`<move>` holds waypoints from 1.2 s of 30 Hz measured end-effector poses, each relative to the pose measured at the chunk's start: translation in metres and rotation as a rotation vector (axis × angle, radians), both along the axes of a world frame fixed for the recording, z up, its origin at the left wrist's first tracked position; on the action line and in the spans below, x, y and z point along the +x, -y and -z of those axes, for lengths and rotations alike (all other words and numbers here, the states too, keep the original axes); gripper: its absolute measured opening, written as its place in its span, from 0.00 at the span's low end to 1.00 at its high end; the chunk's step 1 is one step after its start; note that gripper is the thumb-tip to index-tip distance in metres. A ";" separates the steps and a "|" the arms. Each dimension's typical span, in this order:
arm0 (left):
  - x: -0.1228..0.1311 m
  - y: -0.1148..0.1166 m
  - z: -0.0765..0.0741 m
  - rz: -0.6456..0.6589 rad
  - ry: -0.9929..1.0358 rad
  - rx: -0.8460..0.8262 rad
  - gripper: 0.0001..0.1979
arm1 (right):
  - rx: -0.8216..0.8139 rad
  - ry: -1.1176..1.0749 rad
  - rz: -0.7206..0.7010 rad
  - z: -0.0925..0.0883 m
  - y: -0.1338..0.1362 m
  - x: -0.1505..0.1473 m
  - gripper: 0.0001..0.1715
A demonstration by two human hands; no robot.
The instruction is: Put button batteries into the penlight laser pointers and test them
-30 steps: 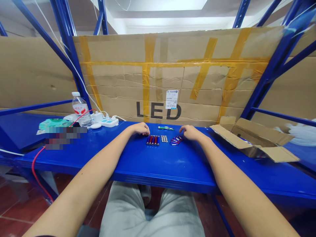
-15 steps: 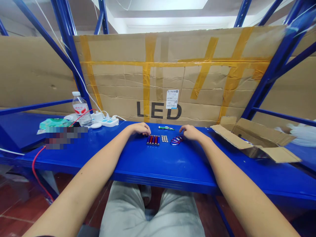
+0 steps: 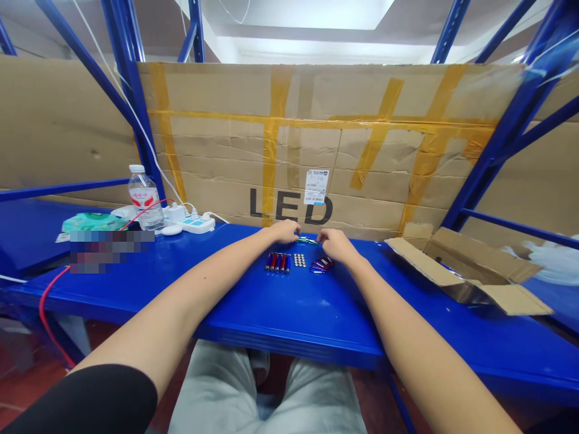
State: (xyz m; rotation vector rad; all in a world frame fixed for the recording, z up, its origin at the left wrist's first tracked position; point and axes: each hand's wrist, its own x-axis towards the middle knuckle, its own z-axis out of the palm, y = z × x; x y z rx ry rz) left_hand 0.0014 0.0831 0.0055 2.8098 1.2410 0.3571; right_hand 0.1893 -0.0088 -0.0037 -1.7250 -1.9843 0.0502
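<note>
One slim green tube [image 3: 307,240], five red and blue tubes [image 3: 278,263], about twelve silver discs [image 3: 299,260].
Shiny, the green tube lies beyond the discs; I see my left hand [image 3: 286,231] and right hand [image 3: 335,244] narrowed at its ends, grip indeterminable. Red and blue clips [image 3: 320,266], overlapping, uncountable, lie right of the discs; farther right, one open carton [image 3: 420,262] contains something blue.

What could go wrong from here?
- Both hands, left hand and right hand, are at opposite ends of the slim green item; it could slip or twist if they pull unevenly.
- The small silver discs sit grouped nearby; a stray wrist might scatter them.
- The red and blue clips overlap close to the right hand and might snag or tangle.
</note>
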 end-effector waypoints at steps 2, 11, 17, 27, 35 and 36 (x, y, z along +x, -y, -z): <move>0.005 -0.002 0.002 0.026 -0.016 -0.010 0.13 | -0.003 0.002 -0.005 0.000 0.001 -0.002 0.18; 0.003 0.001 0.008 0.014 -0.024 0.025 0.07 | -0.030 -0.091 0.012 0.003 0.003 0.000 0.21; 0.003 0.009 -0.001 0.160 0.124 0.179 0.09 | 0.038 -0.318 0.014 0.011 0.000 0.007 0.17; -0.017 0.066 0.003 0.342 0.188 0.351 0.13 | -0.353 -0.891 -0.444 0.006 -0.005 -0.005 0.23; -0.011 0.091 -0.006 0.207 -0.015 0.464 0.12 | -0.441 -0.965 -0.554 0.004 0.021 -0.009 0.28; -0.009 0.093 -0.007 0.201 -0.011 0.472 0.12 | -0.416 -0.967 -0.549 0.005 0.022 -0.009 0.29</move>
